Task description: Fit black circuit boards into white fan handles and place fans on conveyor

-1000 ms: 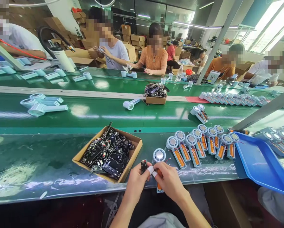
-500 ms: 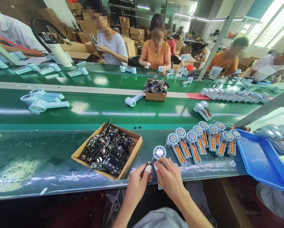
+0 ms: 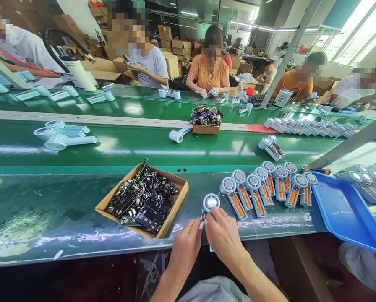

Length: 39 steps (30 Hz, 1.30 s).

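My left hand (image 3: 184, 246) and my right hand (image 3: 223, 235) meet at the near edge of the green bench. Together they pinch a small black circuit board (image 3: 202, 217) against the handle of a pale blue fan half-shell (image 3: 211, 203), whose round head shows just above my fingers. The handle itself is mostly hidden under my right hand. A cardboard box of black circuit boards (image 3: 145, 200) stands just left of my left hand. A row of several open fan shells with orange batteries (image 3: 266, 189) lies to the right.
A blue plastic tray (image 3: 345, 212) overhangs the bench at right. Beyond runs a green conveyor (image 3: 128, 144) carrying assembled fans (image 3: 62, 136), a second box of boards (image 3: 206, 121) and more shells (image 3: 304, 128). Several people work on the far side.
The board, held up in my left fingers a second ago, has come down against the shell's handle. Both hands have closed together over it and lowered to the bench.
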Each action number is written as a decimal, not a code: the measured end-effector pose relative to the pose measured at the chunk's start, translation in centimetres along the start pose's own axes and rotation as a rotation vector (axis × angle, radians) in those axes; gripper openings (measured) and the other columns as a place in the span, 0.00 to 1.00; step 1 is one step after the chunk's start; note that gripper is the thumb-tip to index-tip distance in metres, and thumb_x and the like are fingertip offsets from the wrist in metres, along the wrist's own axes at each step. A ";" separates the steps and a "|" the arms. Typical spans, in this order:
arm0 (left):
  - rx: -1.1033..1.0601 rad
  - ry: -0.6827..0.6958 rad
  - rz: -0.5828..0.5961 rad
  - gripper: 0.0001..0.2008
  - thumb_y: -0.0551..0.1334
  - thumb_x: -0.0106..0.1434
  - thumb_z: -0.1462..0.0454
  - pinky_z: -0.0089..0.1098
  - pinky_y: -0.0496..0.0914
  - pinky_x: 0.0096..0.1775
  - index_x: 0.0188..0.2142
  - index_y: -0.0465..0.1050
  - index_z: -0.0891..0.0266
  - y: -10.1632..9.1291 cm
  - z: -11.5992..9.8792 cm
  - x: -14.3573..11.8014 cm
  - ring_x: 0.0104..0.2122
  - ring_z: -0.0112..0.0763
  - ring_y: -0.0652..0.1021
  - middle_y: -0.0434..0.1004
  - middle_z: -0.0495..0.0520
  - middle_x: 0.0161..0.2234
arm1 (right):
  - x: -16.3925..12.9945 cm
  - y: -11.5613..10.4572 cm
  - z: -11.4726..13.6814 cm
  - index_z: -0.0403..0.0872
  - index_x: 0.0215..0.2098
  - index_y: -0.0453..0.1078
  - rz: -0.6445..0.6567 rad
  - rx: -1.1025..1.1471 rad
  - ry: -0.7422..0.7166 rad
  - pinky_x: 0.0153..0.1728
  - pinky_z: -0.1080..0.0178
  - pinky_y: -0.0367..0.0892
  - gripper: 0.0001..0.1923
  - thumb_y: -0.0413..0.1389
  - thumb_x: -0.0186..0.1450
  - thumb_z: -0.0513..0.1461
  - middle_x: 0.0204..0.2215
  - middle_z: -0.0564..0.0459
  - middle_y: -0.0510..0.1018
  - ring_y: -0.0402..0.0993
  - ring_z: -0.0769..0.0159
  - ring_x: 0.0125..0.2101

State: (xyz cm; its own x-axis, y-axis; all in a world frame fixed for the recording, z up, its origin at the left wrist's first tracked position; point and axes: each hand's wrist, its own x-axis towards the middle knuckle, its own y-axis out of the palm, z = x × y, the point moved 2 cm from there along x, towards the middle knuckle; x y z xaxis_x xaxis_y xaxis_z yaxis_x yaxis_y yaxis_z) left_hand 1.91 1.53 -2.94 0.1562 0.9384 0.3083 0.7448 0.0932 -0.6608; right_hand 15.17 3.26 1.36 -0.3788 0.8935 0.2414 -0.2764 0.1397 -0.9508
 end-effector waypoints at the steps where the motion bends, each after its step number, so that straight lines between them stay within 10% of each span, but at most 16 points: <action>1: 0.000 0.020 0.019 0.17 0.48 0.71 0.65 0.35 0.74 0.35 0.45 0.75 0.61 0.0 0.2 0.0 0.34 0.40 0.82 0.81 0.58 0.34 | 0.1 0.0 -0.2 0.48 0.29 0.69 0.016 0.029 0.001 0.25 0.64 0.60 0.11 0.53 0.66 0.29 0.31 0.48 0.74 0.69 0.62 0.30; 14: -0.192 0.022 0.300 0.18 0.48 0.71 0.65 0.34 0.74 0.44 0.47 0.78 0.58 -2.7 0.4 2.0 0.42 0.39 0.80 0.81 0.57 0.41 | 0.7 -0.7 -3.2 0.46 0.45 0.74 0.133 0.452 -0.171 0.40 0.64 0.70 0.13 0.49 0.70 0.30 0.38 0.49 0.77 0.75 0.63 0.38; 25: -0.165 -0.210 0.045 0.16 0.52 0.68 0.61 0.41 0.75 0.47 0.47 0.77 0.59 -0.4 1.5 0.0 0.46 0.44 0.82 0.83 0.60 0.45 | -3.1 -3.1 -5.8 0.50 0.53 0.72 -0.022 0.578 0.341 0.32 0.63 0.74 0.18 0.55 0.65 0.36 0.42 0.49 0.81 0.76 0.64 0.32; 33: -0.363 -0.365 -0.006 0.16 0.54 0.65 0.59 0.38 0.75 0.37 0.50 0.70 0.59 -0.6 0.2 0.3 0.31 0.39 0.81 0.82 0.60 0.42 | -1.2 -0.5 -4.1 0.49 0.41 0.78 -0.168 0.730 0.082 0.46 0.60 0.73 0.12 0.51 0.70 0.35 0.41 0.48 0.83 0.79 0.61 0.43; 39: -0.455 -0.421 0.080 0.09 0.55 0.63 0.60 0.31 0.68 0.28 0.36 0.73 0.57 -1.7 -1.3 0.6 0.21 0.33 0.73 0.74 0.49 0.23 | -0.2 0.4 -2.5 0.48 0.38 0.77 -0.080 0.855 0.089 0.27 0.67 0.68 0.10 0.53 0.69 0.36 0.33 0.51 0.80 0.74 0.68 0.27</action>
State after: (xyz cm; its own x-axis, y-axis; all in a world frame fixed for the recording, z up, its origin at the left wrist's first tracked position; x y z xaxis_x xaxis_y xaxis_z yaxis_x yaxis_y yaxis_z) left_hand 1.54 1.52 -0.73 0.0229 0.9959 -0.0877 0.9574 -0.0471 -0.2848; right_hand 17.34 4.16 0.44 -0.2694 0.9297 0.2510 -0.8826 -0.1341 -0.4506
